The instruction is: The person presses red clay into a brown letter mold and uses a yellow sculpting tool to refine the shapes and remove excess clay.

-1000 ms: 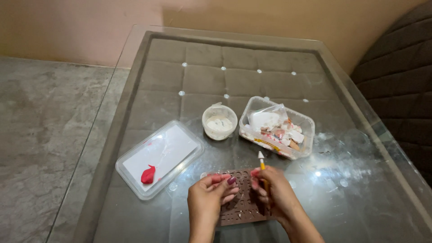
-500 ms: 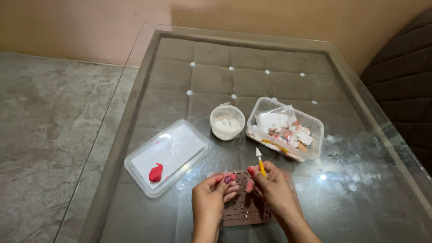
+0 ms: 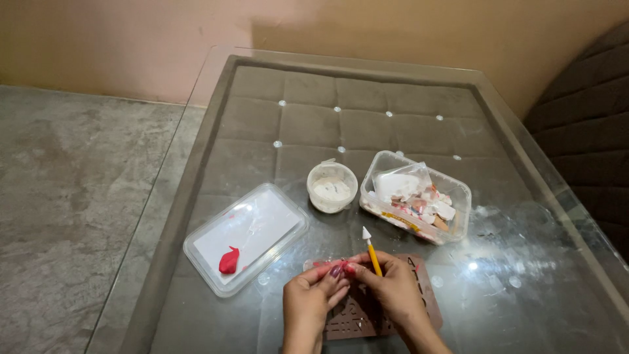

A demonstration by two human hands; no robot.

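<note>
Head view, low centre of the frame: the left hand and right hand pinched a red clay bit between closed fingertips over the brown stencil, the right also gripping a yellow tool upright, clear of the work.

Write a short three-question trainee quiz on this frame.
1. True or false: the right hand holds a yellow tool with a white tip.
2. Where does the red lump lie? A) in the round cup B) on the flat lid C) in the tub of scraps
3. What stands between the lid and the tub?

Key: 1 true. 2 B. 3 The round white cup.
</note>
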